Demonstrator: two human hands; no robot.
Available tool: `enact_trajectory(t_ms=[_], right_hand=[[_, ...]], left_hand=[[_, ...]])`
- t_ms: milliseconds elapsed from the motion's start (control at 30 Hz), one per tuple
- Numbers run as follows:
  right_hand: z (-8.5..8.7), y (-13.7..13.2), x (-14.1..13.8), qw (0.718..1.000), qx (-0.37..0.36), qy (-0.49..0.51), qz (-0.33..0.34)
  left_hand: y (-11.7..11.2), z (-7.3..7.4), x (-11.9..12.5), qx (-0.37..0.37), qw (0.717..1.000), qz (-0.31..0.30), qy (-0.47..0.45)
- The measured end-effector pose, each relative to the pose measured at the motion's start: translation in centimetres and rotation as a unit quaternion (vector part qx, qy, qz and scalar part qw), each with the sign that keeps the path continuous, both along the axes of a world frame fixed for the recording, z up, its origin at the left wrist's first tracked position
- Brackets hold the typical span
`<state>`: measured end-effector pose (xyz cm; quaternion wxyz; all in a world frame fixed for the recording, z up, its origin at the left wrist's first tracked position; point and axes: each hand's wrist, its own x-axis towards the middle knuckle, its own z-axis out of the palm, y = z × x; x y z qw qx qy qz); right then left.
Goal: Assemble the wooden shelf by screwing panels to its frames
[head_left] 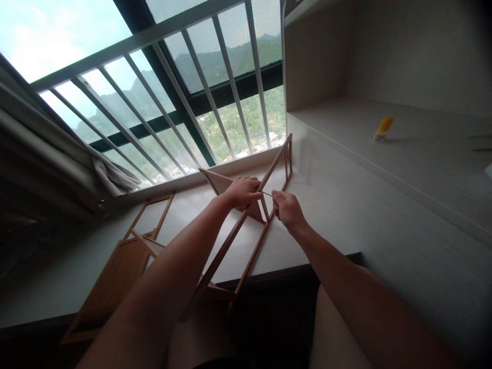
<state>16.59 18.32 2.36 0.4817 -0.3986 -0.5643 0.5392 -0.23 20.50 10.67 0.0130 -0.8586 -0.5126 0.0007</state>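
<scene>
A brown wooden frame with slim rails and a shelf panel stands tilted in front of me on the pale ledge. My left hand is closed around its upper rail, near where the panel joins. Just to the right, my right hand is closed on a thin rod-like tool; its far end meets the rail beside my left fingers. Whether the tool is a hex key or a screwdriver I cannot tell. The screw or hole at its tip is too small to make out.
A second brown wooden piece with a flat panel leans at the left, partly behind my left forearm. Beyond the ledge are a barred window and a grey curtain. A yellow-and-white tube rests on the right-hand shelf.
</scene>
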Motion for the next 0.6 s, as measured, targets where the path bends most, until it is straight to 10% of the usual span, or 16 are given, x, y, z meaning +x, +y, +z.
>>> enact_trajectory(t_ms=[200,600], right_hand=[[1.0,-0.4,1.3,0.96,0.178,-0.197,-0.086],[1.7,-0.6,1.5,0.872,0.273,-0.387,-0.123]], left_hand=[[0.0,-0.1,-0.1,0.0,1.0,-0.002,-0.009],[-0.1,-0.1,0.0,-0.004,1.0,0.005,-0.01]])
